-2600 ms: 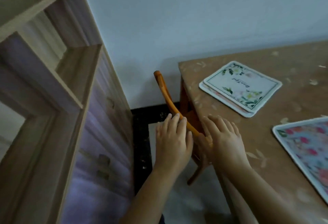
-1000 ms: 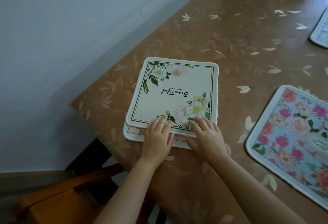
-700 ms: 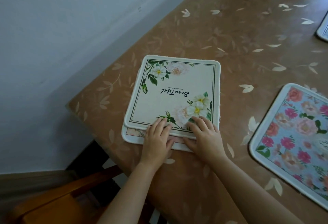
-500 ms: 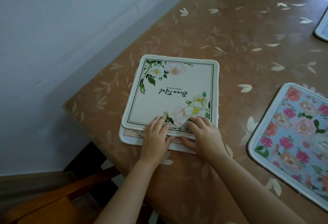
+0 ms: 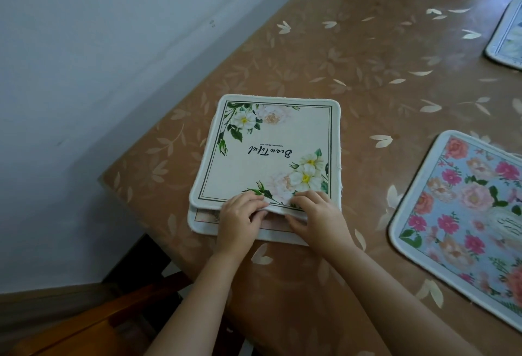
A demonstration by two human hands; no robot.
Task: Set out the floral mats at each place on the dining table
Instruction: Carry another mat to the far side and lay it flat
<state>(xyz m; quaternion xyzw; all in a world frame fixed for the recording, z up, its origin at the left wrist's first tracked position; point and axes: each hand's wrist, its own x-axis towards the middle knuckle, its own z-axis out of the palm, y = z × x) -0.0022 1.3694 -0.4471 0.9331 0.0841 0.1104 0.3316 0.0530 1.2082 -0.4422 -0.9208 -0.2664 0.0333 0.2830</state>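
risk: the top mat (image 5: 268, 152) lies stacked on a lower mat (image 5: 203, 224) near the corner of the bench (image 5: 367, 59). if the thumbs catch both layers, the lower mat may lift or drag along and slip off the near edge toward the chair (image 5: 84, 327). cause: the two near edges sit close together, only slightly offset. a limp mat held at one edge may also sag or fold when raised.

position: the stack lies directly ahead of the hands. the left hand (image 5: 240, 220) and right hand (image 5: 316, 214) sit side by side at the middle of the top mat's near edge. fingers of both curl onto the printed face. the thumbs appear tucked under the edge, which stands slightly raised off the lower mat. both hands thus pinch the top mat. a blue mat (image 5: 466, 208) lies to the right, well apart. another mat (image 5: 505, 42) shows at the far right. judgement: those places are set and the stack is not yet dealt out.
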